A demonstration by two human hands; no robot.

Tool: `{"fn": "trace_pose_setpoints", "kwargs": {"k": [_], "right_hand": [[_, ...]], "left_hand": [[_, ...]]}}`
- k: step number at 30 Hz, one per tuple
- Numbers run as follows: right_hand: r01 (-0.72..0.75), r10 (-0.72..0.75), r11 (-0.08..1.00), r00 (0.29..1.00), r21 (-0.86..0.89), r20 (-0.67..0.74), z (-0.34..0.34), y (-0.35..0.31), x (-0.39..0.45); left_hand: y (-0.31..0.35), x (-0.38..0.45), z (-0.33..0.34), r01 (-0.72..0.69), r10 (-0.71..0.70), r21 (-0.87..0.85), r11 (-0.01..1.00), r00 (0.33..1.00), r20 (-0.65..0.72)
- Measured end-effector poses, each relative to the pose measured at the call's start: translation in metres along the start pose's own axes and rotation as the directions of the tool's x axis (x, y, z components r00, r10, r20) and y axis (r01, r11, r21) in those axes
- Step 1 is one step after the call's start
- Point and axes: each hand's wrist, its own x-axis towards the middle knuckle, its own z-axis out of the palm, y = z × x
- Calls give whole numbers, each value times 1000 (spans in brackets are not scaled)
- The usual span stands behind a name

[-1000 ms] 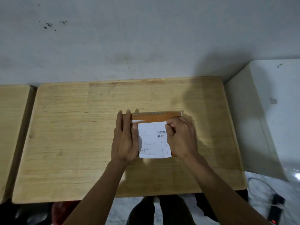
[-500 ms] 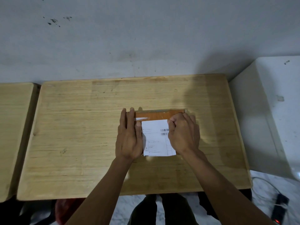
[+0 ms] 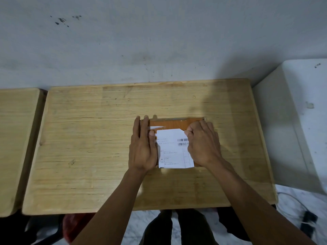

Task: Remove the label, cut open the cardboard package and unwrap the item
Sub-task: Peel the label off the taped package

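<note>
Your package (image 3: 175, 123) lies flat on the counter (image 3: 88, 138). Your left hand (image 3: 143, 149) presses it down, fingers flat. Your right hand (image 3: 203, 142) has its grip pinched on the label (image 3: 172, 151) corner. The label looks mostly stuck on. Cutting and unwrapping come later.

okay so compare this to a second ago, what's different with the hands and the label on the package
The right hand has slid up to the label's far right corner, which now looks slightly lifted under its fingertips. The left hand still lies flat along the cardboard package's left side, holding it down. The package stays where it was on the wooden table, still sealed.
</note>
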Motion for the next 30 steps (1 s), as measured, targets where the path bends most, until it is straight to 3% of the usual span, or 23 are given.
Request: {"fn": "trace_pose_setpoints", "kwargs": {"k": [6,11,17,30], "right_hand": [[175,-175,985,984,10,19,-6,11,1],[140,-136,976,990,167,-35,-5,14,0],[66,-43,980,991,189,-123,1,10,0],[136,-153,906,988,401,10,-4,16,4]], "left_hand": [[-1,0,2,-2,2,-10,1000,1000,-9],[-1,1,1,1,-1,-5,1000,1000,-11],[-1,1,1,3,-3,-7,1000,1000,-5],[-6,2,3,-28,28,-26,999,999,-23]]}}
